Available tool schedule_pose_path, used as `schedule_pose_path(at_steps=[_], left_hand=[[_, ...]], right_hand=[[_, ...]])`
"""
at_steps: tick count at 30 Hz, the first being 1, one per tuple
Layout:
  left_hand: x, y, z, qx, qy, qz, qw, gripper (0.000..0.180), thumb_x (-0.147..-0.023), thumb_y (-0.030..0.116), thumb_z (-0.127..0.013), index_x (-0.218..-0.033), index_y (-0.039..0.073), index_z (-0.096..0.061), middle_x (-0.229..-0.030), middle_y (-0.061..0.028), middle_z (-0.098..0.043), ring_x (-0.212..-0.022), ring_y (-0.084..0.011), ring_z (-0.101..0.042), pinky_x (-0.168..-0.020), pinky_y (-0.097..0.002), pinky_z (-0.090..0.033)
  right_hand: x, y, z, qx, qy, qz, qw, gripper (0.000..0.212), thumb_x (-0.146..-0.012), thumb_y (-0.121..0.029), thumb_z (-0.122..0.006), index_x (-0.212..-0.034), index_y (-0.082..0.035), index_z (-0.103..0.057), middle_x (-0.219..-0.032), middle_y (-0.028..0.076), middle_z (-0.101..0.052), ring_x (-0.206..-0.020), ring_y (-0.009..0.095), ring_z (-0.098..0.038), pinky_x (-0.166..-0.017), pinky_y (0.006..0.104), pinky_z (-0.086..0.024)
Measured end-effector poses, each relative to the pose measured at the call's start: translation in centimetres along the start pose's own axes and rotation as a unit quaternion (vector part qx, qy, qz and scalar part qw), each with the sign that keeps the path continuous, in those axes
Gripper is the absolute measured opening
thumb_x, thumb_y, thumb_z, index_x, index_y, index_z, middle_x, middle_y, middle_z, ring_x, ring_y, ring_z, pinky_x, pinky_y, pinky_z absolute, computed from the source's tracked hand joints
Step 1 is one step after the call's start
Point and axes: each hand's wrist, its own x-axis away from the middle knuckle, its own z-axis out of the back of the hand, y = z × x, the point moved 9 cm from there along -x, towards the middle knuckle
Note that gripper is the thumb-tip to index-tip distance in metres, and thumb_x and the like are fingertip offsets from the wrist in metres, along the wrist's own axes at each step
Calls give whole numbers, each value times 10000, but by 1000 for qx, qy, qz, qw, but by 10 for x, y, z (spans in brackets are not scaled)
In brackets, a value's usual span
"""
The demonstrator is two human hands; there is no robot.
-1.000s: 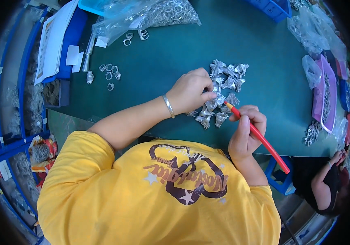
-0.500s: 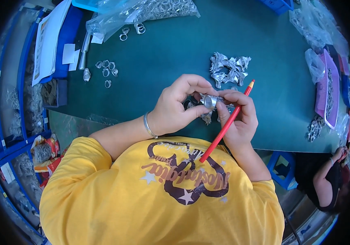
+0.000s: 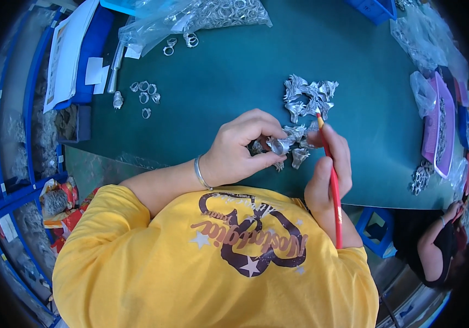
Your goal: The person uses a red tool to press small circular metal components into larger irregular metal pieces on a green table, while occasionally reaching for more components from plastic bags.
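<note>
My left hand (image 3: 240, 143), with a bangle at the wrist, pinches a silver metal ring (image 3: 279, 146) between thumb and fingers, its round opening facing up toward me. In my right hand (image 3: 330, 170) is a red pencil (image 3: 334, 194), held upright along the thumb with its pale tip pointing away from me. That hand is apart from the ring. Just beyond and beneath the hands lie several chunky silver rings (image 3: 300, 157), partly covered by the fingers. Farther off, a cluster of similar spiky silver pieces (image 3: 295, 87) rests on the green table (image 3: 218, 76).
Small rings (image 3: 143, 87) and a metal rod (image 3: 115, 68) lie at the left. A clear bag of rings (image 3: 229, 15) sits at the far edge. At right stand a pink basket (image 3: 430, 136) and a blue stool (image 3: 375, 232), with another person (image 3: 431, 246) beside them.
My right hand has let go of the ring and moved right and slightly toward me. The pencil has swung more upright. My left hand keeps the ring nearly in place.
</note>
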Motion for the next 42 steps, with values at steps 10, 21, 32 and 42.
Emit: schedule_pose_path(at_steps=[10, 21, 32, 42], left_hand=[[0, 7, 2, -38, 15, -74, 996, 310, -639, -44, -747, -915, 32, -627, -944, -103, -622, -868, -201, -611, -705, -274, -498], [-2, 13, 2, -51, 5, -85, 995, 321, -620, -58, -733, -908, 38, -630, -942, -106, -632, -881, -221, -620, -741, -299, -498], [3, -2, -1, -8, -15, -1, 1000, 320, -680, -37, -748, -962, 23, -609, -961, -97, -617, -885, -165, -617, -731, -264, -502], [11, -25, 2, 187, 14, 142, 972, 123, -861, 40, -605, -952, 1, -534, -905, -93, -599, -743, -114, -620, -674, -218, -508]], right_hand=[[5, -17, 4, -81, -36, 86, 992, 132, -812, -31, -574, -893, -56, -473, -702, 51, -602, -638, 194, -533, -711, 363, -376], [2, -19, -4, -77, -53, 85, 992, 159, -758, 9, -597, -854, -46, -482, -706, 68, -592, -633, 215, -541, -709, 374, -390], [5, -1, -1, -128, 20, 23, 991, 135, -788, 59, -547, -905, -5, -526, -729, 100, -615, -670, 196, -555, -659, 320, -424], [18, 31, -32, -257, -33, -232, 937, 223, -798, 68, -636, -961, -4, -501, -960, 119, -600, -798, 130, -600, -686, 227, -501]])
